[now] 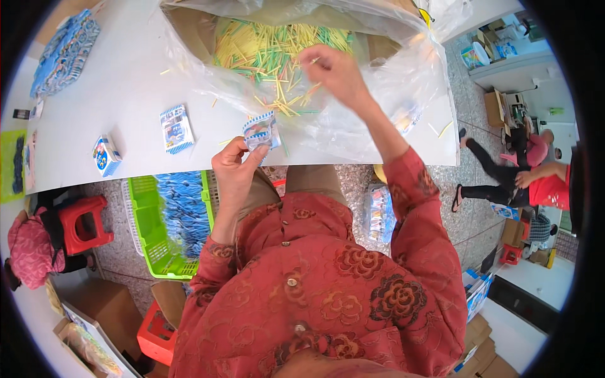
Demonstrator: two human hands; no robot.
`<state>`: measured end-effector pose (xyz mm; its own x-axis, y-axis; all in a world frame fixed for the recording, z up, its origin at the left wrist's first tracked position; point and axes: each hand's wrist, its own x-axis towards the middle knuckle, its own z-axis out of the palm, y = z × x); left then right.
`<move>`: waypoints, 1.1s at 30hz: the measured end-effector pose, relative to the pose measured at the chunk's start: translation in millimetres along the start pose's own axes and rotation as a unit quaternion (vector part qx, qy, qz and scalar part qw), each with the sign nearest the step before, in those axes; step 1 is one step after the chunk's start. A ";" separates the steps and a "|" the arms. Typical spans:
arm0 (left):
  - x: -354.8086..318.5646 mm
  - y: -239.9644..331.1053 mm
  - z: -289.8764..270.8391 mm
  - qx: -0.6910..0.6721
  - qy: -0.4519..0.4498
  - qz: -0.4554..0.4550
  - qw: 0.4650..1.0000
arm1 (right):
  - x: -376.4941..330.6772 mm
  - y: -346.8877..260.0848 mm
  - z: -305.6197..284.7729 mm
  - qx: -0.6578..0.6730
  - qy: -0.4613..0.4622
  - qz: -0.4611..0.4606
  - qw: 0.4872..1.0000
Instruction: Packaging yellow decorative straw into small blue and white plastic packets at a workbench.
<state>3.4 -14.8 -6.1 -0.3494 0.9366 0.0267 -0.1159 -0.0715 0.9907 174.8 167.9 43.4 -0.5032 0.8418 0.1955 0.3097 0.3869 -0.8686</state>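
Note:
My left hand (233, 169) pinches a small blue-and-white plastic packet (261, 131) between thumb and fingers, just above the table's near edge. My right hand (339, 77) is over the near part of a heap of thin yellow, green and pink sticks (274, 47). Its fingers are curled together and slightly blurred; what they hold, if anything, is too small to make out. The sticks lie in a carton lined with a clear plastic bag (353, 129), which spills over the tabletop. Some sticks have slid onto the plastic close to the packet.
Two blue-and-white packets (176, 129) (106, 155) lie on the white table (142, 63), with a bundle of blue packets (66, 53) at far left. Below stands a green basket (151, 236) of blue packaging. Red stools (85, 223) and other people (545, 186) are around.

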 end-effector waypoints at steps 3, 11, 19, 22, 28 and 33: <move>1.1 8.4 0.2 -0.052 0.003 -0.027 0.998 | 28.0 91.7 -27.4 -0.196 0.076 -0.022 0.977; 1.1 5.6 -12.9 -0.044 0.011 -0.040 0.998 | 56.0 153.4 -56.7 -0.351 0.108 -0.024 0.930; 3.2 -0.9 -12.9 -0.058 -0.004 -0.046 0.997 | 67.6 140.2 -48.9 -0.431 0.094 0.014 0.898; 3.8 0.1 -11.3 -0.060 -0.012 -0.048 0.997 | 72.3 148.3 -52.9 -0.473 0.062 0.003 0.879; 4.6 4.2 -11.9 -0.052 0.002 -0.047 0.998 | 77.7 150.3 -43.4 -0.476 0.064 0.047 0.876; 4.3 -0.3 -13.2 -0.045 -0.007 -0.050 0.998 | 78.8 160.4 -59.8 -0.495 -0.016 0.135 0.858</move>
<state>-10.3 -15.3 -8.0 -0.3189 0.9453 -0.0689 -0.2333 -0.0079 0.9724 233.1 318.8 -53.3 -0.3214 0.9467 0.0214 0.9445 0.3221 -0.0654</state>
